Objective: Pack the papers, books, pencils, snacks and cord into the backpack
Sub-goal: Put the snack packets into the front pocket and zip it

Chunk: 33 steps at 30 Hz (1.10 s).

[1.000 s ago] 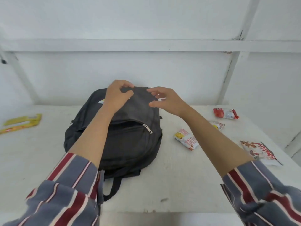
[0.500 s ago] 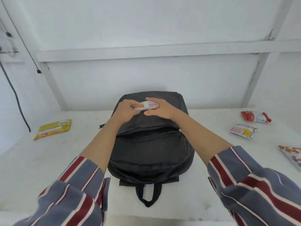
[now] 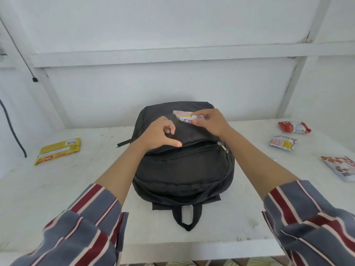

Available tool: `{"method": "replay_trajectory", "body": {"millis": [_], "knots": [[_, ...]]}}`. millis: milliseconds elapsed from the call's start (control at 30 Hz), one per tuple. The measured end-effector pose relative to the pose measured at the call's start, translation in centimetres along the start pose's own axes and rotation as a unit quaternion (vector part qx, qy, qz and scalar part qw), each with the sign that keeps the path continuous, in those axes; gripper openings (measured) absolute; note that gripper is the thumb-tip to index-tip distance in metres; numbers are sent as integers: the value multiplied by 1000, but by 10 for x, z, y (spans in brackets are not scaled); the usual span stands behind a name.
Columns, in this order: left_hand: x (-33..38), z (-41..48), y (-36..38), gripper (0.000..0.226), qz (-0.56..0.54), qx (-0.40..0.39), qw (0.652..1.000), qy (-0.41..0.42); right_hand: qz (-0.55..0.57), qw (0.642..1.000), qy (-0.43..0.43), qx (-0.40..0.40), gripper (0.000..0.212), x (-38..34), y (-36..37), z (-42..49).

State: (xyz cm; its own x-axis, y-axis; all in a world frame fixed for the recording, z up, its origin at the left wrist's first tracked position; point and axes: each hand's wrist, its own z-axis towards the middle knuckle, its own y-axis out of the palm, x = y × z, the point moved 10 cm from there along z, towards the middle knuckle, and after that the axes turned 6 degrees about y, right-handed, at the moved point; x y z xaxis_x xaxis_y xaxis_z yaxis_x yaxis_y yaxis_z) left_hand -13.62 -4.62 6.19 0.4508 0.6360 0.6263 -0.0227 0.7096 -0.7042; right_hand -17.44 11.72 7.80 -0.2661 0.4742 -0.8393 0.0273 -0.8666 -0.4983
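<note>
— Where was the backpack seen?

— Centre of the frame, laid flat on the white table, its front pocket unzipped.

— And the hands?

— A small snack packet was pinched between thumb and fingers of the right hand, above the bag's upper part. The left hand was rested on the bag, loosely curled, nothing held.

— Other snacks?

— Three packets were left at the right edge, a yellow one at the left.

White painted wall well beyond the fingers, horizontal beam above them, slanted white posts either side, white tabletop beneath, even daylight
</note>
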Motion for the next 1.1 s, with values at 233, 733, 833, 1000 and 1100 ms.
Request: {"method": "replay_trajectory", "body": {"millis": [233,733,833,1000,1100], "knots": [[15,-6,2,26,45,-57,996,54,69,997,-29,-13,23,-29,-27,-40],[41,8,-19,37,115,-37,989,83,-200,972,-69,-107,37,-44,20,-100],[40,5,-19,39,123,-40,988,88,-241,969,-54,-12,35,-37,34,-92],[39,5,-17,38,106,-70,988,89,-452,888,-66,56,29,-31,54,-81],[39,8,-14,38,103,-93,986,89,-434,891,-77,104,30,-43,51,-86]]}}
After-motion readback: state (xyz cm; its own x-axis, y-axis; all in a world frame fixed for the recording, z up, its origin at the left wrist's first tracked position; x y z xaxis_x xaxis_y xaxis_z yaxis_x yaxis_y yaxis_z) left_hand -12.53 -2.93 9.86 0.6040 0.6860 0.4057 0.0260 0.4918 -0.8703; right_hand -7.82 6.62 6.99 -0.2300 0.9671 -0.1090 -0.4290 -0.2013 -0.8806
